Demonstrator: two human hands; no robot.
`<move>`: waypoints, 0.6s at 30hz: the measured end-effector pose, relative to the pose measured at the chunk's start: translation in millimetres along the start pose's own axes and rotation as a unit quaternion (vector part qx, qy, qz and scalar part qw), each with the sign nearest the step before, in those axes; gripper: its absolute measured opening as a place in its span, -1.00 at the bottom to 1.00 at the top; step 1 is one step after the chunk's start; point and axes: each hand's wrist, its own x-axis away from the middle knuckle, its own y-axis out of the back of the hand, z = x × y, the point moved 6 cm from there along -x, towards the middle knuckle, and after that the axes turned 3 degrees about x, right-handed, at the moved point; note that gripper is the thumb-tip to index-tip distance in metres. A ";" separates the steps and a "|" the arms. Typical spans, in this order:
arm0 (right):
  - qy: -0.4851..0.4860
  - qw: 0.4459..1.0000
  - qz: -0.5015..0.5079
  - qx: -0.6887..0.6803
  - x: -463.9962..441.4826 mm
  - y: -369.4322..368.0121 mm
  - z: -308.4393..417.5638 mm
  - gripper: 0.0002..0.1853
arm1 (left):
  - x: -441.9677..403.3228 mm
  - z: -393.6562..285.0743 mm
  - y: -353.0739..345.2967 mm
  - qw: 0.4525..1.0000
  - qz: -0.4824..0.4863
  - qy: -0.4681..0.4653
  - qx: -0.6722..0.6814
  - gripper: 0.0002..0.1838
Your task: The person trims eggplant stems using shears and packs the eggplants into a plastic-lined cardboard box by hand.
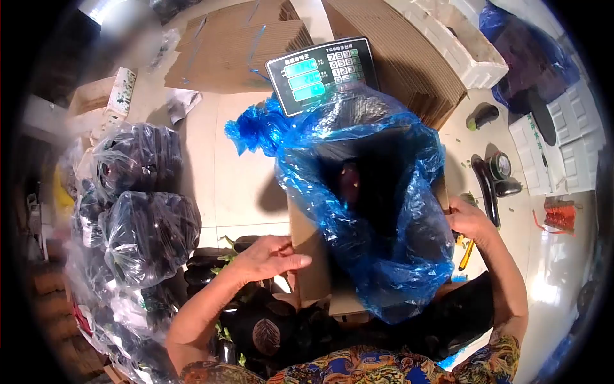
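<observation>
A cardboard box (pixel 308 253) lined with a blue plastic bag (pixel 409 269) stands in front of me. The bag's mouth gapes, and in its dark inside a purplish eggplant (pixel 349 182) shows. My left hand (pixel 275 259) grips the box's left side, thumb lying against the wall and fingers bent. On the right side my right hand (pixel 470 217) holds the box, its fingertips partly hidden by the bag. Behind the box stands a digital scale display (pixel 323 73) with lit screens and a keypad. The bag's bunched end (pixel 259 127) hangs out to the left.
Clear plastic bags of eggplants (pixel 150 233) are stacked at left. Loose eggplants (pixel 484 189) and a roll of tape (pixel 499 166) lie on the floor at right, with a yellow-handled tool (pixel 467 254) nearby. Flattened cardboard (pixel 240 48) and a foam box (pixel 460 54) are behind.
</observation>
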 end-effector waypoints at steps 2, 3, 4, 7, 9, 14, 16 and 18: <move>-0.061 0.995 -0.070 -0.045 21.4 8.4 49.0 -0.63 | -4.3 7.9 21.5 0.980 -0.129 -0.149 -0.031 -0.66; -0.046 0.988 -0.098 -0.112 19.4 17.2 41.3 -0.62 | 4.5 -8.0 29.4 0.953 -0.234 -0.189 -0.045 -0.66; -0.035 0.976 -0.125 -0.178 19.4 23.0 34.9 -0.62 | 18.3 -25.4 33.7 0.914 -0.333 -0.226 -0.057 -0.66; 0.090 0.938 -0.326 -0.072 36.8 54.2 62.4 -0.64 | 37.0 -72.1 21.2 0.780 -0.388 -0.419 -0.254 -0.49; 0.226 0.899 -0.364 0.093 63.8 38.5 126.4 -0.50 | 20.1 -94.8 -9.1 0.758 -0.307 -0.416 -0.397 -0.41; 0.290 0.870 -0.051 0.395 65.7 -62.1 157.6 -0.37 | -44.7 -77.5 -32.7 0.643 -0.239 -0.343 -0.642 -0.61; 0.134 0.876 0.056 0.460 56.8 -69.1 123.7 -0.53 | -51.8 -62.1 -34.0 0.681 -0.110 -0.292 -0.662 -0.72; 0.085 0.867 0.098 0.481 67.7 -66.1 101.6 -0.66 | -26.5 -57.5 -31.5 0.745 -0.072 -0.360 -0.557 -0.82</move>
